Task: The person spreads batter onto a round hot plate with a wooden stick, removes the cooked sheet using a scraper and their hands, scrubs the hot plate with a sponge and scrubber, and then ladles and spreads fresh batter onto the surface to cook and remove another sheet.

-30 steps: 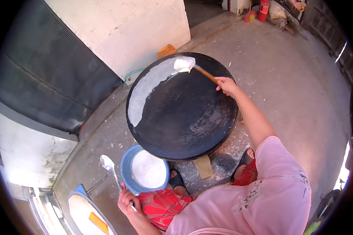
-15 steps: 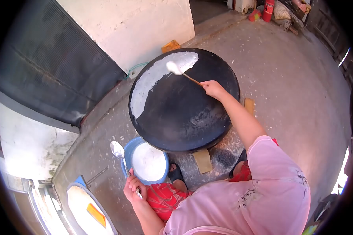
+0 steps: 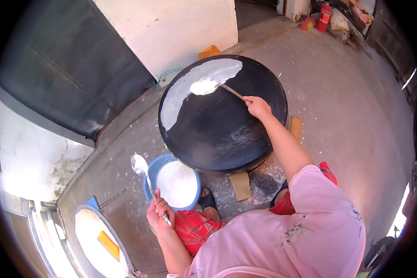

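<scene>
My right hand (image 3: 258,107) is closed around the wooden handle of a batter spreader (image 3: 233,92). Its far end meets a thick white mound of batter (image 3: 204,86) on a large round black griddle (image 3: 217,139). From that mound, a thin grey-white layer (image 3: 175,99) curves along the griddle's far left side. My left hand (image 3: 161,214) grips the handle of a metal ladle (image 3: 139,165), its bowl coated white and raised beside the rim of a blue basin (image 3: 150,178). White batter (image 3: 176,184) fills much of that basin.
At lower left stands a container of white material (image 3: 90,227) with an orange scraper (image 3: 108,245) on it. A yellow-orange block (image 3: 209,51) lies behind the griddle. Boards (image 3: 240,186) sit near my feet. A red fire extinguisher (image 3: 324,18) stands at the back right.
The spreader's head, blurred before, now rests at a bigger white mound on the griddle. The camera view has shifted slightly. My left hand still holds the ladle beside the basin.
</scene>
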Demonstrator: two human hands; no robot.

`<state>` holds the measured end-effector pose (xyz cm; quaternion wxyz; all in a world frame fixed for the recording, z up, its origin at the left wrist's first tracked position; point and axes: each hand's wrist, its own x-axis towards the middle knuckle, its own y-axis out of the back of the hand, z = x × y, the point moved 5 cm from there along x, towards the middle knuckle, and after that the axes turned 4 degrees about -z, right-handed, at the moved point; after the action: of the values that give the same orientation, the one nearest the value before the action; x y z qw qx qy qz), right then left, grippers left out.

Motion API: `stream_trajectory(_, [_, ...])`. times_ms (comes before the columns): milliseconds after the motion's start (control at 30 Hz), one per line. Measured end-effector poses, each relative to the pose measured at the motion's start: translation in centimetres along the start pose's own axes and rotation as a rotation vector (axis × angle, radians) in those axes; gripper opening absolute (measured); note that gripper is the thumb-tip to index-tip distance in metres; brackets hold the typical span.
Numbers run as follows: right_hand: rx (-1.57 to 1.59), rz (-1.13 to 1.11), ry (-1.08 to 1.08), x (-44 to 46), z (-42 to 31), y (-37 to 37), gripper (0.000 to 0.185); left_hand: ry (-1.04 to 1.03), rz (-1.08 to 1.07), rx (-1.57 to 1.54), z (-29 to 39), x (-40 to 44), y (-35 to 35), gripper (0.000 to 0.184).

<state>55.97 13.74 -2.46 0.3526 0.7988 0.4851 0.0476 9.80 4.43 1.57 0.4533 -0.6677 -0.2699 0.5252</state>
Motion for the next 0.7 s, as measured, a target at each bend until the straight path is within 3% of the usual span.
stream_trajectory(133, [-0.106, -0.13, 0.156, 0.0, -1.3, -4.5, 0.028, -0.016, 0.003, 0.026, 0.3, 0.0, 0.3, 0.035])
stream_trajectory(200, [-0.231, -0.185, 0.15, -1.8, -1.9, -2.8, 0.027, -0.017, 0.013, 0.02, 0.4, 0.0, 0.4, 0.035])
stream_trajectory(333, [-0.236, -0.02, 0.075, -3.7, 0.9, 1.3, 0.028, -0.003, -0.024, 0.026, 1.3, 0.1, 1.1, 0.037])
stream_trajectory(400, [0.105, 0.139, 0.01, -1.4, 5.6, -0.7, 0.028, -0.026, -0.009, 0.039, 1.2, -0.2, 1.2, 0.037])
stream_trajectory(433, [0.126, 0.065, 0.156, -0.7, 5.3, -3.3, 0.029, -0.045, -0.006, 0.055, 1.2, 0.0, 0.9, 0.038])
stream_trajectory(533, [-0.097, -0.126, 0.241, -3.2, -0.1, -6.4, 0.028, -0.044, 0.004, 0.042, 0.9, -0.2, 0.5, 0.038])
stream_trajectory(600, [-0.131, -0.191, 0.23, -3.8, -1.8, -4.9, 0.026, -0.017, -0.002, 0.033, 1.2, -0.1, 0.8, 0.038])
stream_trajectory(700, [-0.084, -0.103, 0.112, -2.8, -1.0, -4.5, 0.027, -0.002, -0.021, 0.022, 1.1, 0.0, 0.9, 0.038])
